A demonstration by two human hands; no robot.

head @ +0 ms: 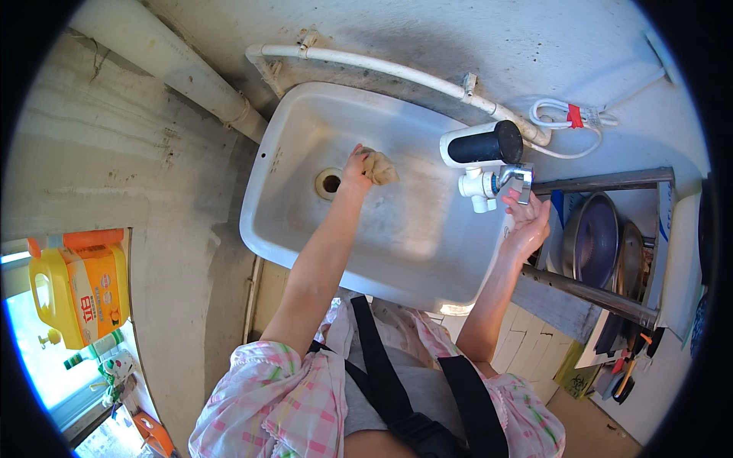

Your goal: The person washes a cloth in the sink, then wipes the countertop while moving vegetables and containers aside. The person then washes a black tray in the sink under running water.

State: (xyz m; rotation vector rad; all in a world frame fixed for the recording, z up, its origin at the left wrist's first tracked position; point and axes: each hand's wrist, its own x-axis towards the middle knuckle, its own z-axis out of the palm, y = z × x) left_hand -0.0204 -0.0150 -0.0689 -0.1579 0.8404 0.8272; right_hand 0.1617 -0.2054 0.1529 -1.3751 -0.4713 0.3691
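My left hand reaches over the sink basin and grips a crumpled beige cloth. Just left of that hand is the round drain hole of the white sink. My right hand is at the sink's right side, palm turned upward, with its fingers about the chrome tap lever. The lever joins a white valve fitting below a white and black electric water heater tap. No water stream can be made out.
A white pipe runs along the wall behind the sink, near a coiled white cable. To the right, a metal-framed rack holds metal bowls. A yellow detergent jug stands by the window at left.
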